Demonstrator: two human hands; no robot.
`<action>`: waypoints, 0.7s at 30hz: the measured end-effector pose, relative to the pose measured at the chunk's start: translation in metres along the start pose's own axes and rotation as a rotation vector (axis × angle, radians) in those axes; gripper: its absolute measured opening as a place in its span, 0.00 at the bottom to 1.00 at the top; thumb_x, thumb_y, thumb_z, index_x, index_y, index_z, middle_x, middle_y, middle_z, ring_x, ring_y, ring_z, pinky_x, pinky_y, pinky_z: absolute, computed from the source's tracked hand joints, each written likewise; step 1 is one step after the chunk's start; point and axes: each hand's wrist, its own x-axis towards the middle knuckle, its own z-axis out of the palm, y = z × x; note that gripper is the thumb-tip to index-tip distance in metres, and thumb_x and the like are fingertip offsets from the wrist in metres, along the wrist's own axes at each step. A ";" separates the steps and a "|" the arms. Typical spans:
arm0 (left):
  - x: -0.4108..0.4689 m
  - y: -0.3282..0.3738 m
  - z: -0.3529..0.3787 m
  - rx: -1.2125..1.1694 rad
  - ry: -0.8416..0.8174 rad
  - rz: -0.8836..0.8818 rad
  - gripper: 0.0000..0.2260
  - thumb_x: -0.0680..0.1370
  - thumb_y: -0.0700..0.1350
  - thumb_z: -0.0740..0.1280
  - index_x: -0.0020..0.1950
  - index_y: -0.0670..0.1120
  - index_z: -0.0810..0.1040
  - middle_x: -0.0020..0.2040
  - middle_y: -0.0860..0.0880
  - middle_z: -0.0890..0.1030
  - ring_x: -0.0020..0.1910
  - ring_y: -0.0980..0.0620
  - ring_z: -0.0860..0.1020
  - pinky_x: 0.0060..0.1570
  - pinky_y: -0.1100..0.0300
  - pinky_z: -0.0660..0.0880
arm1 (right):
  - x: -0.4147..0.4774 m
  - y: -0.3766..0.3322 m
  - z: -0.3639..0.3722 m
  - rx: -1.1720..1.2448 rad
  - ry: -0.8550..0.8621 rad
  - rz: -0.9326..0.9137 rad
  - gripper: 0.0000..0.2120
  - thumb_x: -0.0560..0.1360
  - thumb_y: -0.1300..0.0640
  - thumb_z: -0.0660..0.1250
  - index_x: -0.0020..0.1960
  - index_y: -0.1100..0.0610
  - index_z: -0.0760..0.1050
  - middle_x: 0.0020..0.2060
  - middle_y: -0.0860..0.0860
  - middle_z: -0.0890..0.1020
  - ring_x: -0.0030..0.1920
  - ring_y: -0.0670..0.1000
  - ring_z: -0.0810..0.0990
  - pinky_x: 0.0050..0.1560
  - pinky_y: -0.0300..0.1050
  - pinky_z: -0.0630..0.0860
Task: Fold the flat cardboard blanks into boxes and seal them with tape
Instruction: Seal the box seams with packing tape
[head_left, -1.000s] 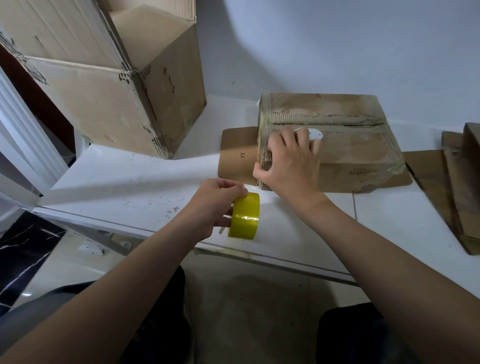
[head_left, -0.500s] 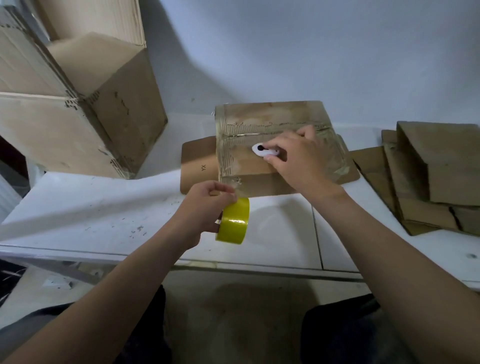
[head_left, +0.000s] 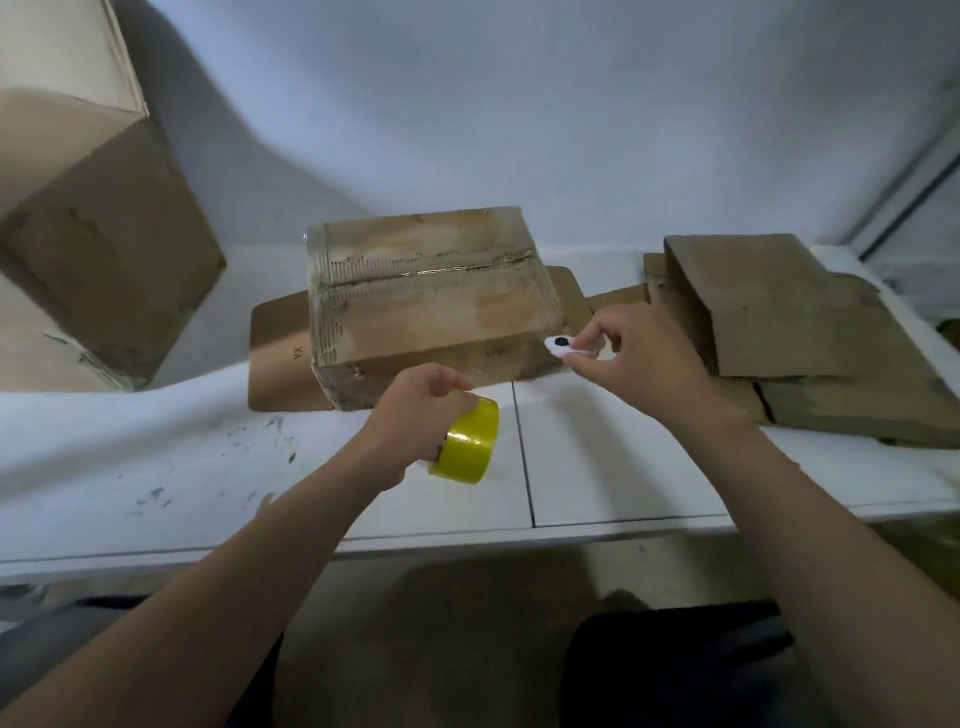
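Both hands are held above the front of the white worktop (head_left: 613, 467), apart from each other. The left hand (head_left: 415, 410) grips a yellow tape roll (head_left: 467, 444), with the fingers curled over its top. The right hand (head_left: 641, 353) pinches a small white cutter (head_left: 562, 347) with a black dot, just beside the near right corner of the sealed box (head_left: 431, 306).

At the far left stands a large brown carton (head_left: 109, 244), well apart from the hands. A flat cardboard sheet (head_left: 278, 353) lies under the sealed box and sticks out on its left side. At the right lies a pile of flat blanks (head_left: 779, 317), near the right hand.

The worktop has dark scuff marks on its left part, and a thin seam runs from front to back between the two hands. Behind it rises a pale wall (head_left: 519, 104).

The sealed box sits in the middle of the worktop, its flaps closed. Glossy clear tape runs along the top seam and over the left edge, and the cardboard looks worn.
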 end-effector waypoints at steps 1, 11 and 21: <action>0.002 0.000 0.006 0.019 -0.003 0.000 0.04 0.78 0.46 0.71 0.51 0.53 0.81 0.57 0.47 0.80 0.53 0.41 0.80 0.48 0.42 0.82 | -0.007 0.007 -0.004 0.016 -0.074 0.024 0.08 0.72 0.48 0.76 0.38 0.48 0.79 0.38 0.40 0.80 0.40 0.37 0.75 0.38 0.40 0.68; 0.003 0.005 0.019 0.043 0.018 0.030 0.03 0.79 0.44 0.70 0.51 0.50 0.81 0.54 0.47 0.81 0.52 0.39 0.80 0.50 0.38 0.81 | -0.038 0.046 0.009 -0.269 -0.426 0.086 0.05 0.75 0.46 0.73 0.44 0.45 0.81 0.43 0.41 0.80 0.43 0.45 0.77 0.45 0.45 0.78; -0.008 0.007 0.016 -0.119 -0.056 0.072 0.06 0.80 0.37 0.68 0.54 0.48 0.79 0.53 0.46 0.80 0.46 0.45 0.80 0.45 0.44 0.82 | -0.020 -0.014 0.000 0.227 -0.185 0.046 0.10 0.75 0.42 0.72 0.50 0.47 0.83 0.46 0.40 0.82 0.44 0.36 0.77 0.42 0.33 0.71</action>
